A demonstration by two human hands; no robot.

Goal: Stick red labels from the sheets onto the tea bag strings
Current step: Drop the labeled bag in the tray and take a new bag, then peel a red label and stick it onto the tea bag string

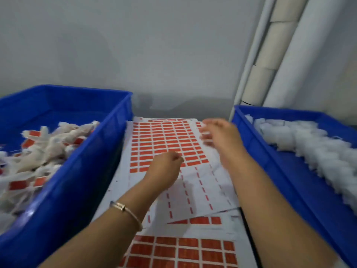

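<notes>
The top label sheet (166, 140) lies between two blue bins, with red labels on its far half and its near half peeled bare. My left hand (166, 167) hovers over the sheet's middle, fingers curled, its tips pinching a red label (178, 156) at the edge of the remaining rows. My right hand (218, 134) is blurred by motion over the sheet's far right corner, beside the right bin. White streaks show under its fingers, and I cannot tell whether it holds anything. Unlabelled white tea bags (309, 149) fill the right bin. Tea bags with red labels (44, 147) lie in the left bin.
The left blue bin (87, 163) and the right blue bin (270, 151) flank the sheets closely. Another full label sheet (183, 252) lies nearest me, under the top one. A grey wall stands behind, with white pipes (270, 64) at the back right.
</notes>
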